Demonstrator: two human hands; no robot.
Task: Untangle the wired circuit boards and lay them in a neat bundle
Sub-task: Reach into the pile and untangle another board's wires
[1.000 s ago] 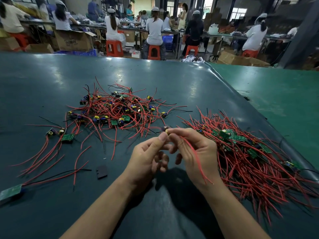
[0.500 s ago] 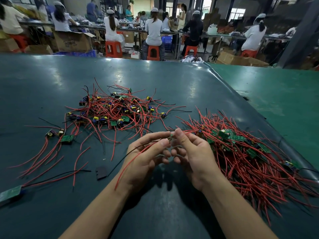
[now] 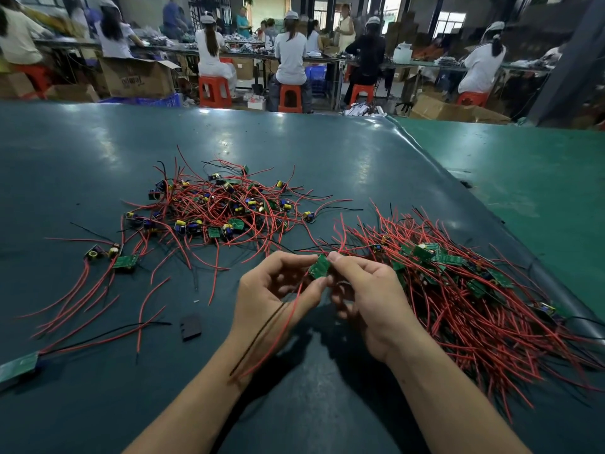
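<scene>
Two hands pinch one circuit board [image 3: 319, 266] above the counter [image 3: 82, 152]: left hand [image 3: 278, 296] and right hand [image 3: 370, 299] at its edges. Its wires [image 3: 271, 329] trail toward the body. Neat bundle [image 3: 458, 283] lies right, nearer the right hand; tangled pile [image 3: 216, 208] beyond-left.

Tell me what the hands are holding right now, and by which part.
A small green circuit board, pinched by its edges between the left hand and right hand. Its red and black wires hang loose across the left palm.
</scene>
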